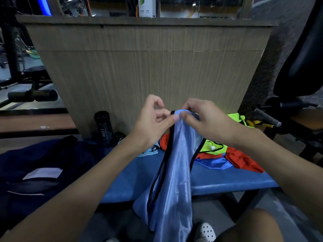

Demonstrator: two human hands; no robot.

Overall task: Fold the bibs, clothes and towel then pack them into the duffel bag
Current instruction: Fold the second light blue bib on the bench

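Blue bib (174, 172) hung lengthwise straight down from its top edge, pinched there by the left hand (153, 123) and right hand (204, 119) close together above the worktop (218, 179), with the duffel bag (43, 163) lying nearer the left hand.

Left arm (78, 189): bare; it comes in from the bottom left and reaches up to the middle.
Left hand (153, 119): held up, with its back to the camera. The thumb and a finger pinch the top edge of the blue bib (174, 163). The pointer finger is bent like a hook above them.
Right arm (279, 163): bare; it comes in from the right and reaches up and in.
Right hand (204, 119): held up. The thumb and bent fingers pinch the same top edge.
Both hands: side by side at the same height, thumbs very close.
Knee (258, 226): bare, at the bottom right.
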